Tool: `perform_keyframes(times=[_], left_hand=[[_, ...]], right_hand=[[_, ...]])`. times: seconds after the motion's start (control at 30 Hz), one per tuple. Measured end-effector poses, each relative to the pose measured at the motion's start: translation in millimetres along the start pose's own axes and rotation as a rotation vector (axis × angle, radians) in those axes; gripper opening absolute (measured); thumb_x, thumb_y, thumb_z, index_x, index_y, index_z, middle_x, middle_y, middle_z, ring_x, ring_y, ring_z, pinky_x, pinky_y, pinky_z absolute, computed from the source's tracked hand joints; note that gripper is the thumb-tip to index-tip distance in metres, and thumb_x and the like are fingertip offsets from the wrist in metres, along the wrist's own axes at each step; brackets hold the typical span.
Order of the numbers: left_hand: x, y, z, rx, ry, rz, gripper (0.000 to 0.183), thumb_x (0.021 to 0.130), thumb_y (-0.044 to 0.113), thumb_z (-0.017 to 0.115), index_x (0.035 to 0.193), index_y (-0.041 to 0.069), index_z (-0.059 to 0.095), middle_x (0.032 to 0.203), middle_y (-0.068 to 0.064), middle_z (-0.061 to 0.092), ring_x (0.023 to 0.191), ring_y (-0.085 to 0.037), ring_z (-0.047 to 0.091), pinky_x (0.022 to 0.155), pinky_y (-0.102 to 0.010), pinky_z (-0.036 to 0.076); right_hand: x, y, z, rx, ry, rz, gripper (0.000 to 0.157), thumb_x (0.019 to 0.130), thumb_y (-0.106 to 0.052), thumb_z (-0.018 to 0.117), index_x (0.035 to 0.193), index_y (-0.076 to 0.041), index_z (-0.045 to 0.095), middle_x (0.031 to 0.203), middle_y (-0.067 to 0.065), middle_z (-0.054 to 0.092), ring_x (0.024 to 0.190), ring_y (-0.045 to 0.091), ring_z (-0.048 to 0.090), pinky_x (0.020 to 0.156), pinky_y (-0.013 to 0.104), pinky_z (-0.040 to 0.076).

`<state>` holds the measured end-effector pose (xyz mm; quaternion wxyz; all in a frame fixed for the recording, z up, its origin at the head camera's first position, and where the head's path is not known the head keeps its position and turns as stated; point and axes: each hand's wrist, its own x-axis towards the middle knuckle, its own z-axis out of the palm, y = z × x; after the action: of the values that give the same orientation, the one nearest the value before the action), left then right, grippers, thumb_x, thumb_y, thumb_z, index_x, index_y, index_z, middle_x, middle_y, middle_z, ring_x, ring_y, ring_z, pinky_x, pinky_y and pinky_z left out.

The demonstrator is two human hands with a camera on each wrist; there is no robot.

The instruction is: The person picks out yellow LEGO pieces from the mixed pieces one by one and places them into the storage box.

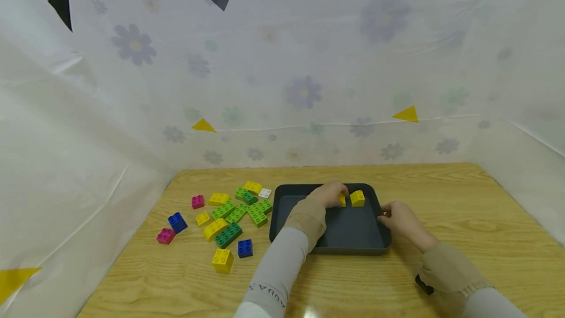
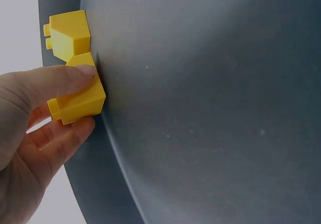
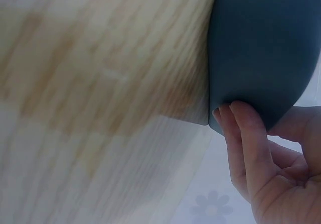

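A dark grey tray (image 1: 353,232) lies on the wooden table. Over its far part my left hand (image 1: 327,194) pinches a yellow brick (image 2: 83,96) between thumb and fingers; in the head view the hand hides most of that brick. Beside it, in the tray's far right part, sits another yellow brick (image 1: 357,198). In the left wrist view both bricks are close to the tray wall, with their studs turned left. My right hand (image 1: 402,221) grips the tray's right rim, fingers outside on the wall, as the right wrist view shows.
Left of the tray several bricks are spread on the table (image 1: 145,278): green bricks (image 1: 238,213), yellow arched bricks (image 1: 215,229), blue bricks (image 1: 244,248), pink bricks (image 1: 166,236) and a white brick (image 1: 265,193). A yellow cube brick (image 1: 222,260) stands nearest. A patterned curtain (image 1: 282,72) hangs behind.
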<state>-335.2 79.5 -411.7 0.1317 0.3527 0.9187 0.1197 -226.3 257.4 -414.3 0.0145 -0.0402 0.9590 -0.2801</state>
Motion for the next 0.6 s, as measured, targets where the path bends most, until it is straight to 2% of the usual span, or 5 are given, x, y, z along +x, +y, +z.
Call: perform_keyframes(times=[0.6], left_hand=[[-1.2, -1.3, 2.7, -0.049, -0.002, -0.022, 0.035, 0.085, 0.007, 0.064, 0.119, 0.013, 0.061, 0.12, -0.001, 0.058, 0.102, -0.013, 0.055, 0.076, -0.017, 0.047]], right_hand=[[0.4, 0.2, 0.0, 0.007, 0.005, 0.009, 0.033, 0.084, -0.002, 0.06, 0.106, 0.022, 0.055, 0.085, 0.024, 0.061, 0.072, 0.025, 0.058, 0.057, 0.033, 0.049]])
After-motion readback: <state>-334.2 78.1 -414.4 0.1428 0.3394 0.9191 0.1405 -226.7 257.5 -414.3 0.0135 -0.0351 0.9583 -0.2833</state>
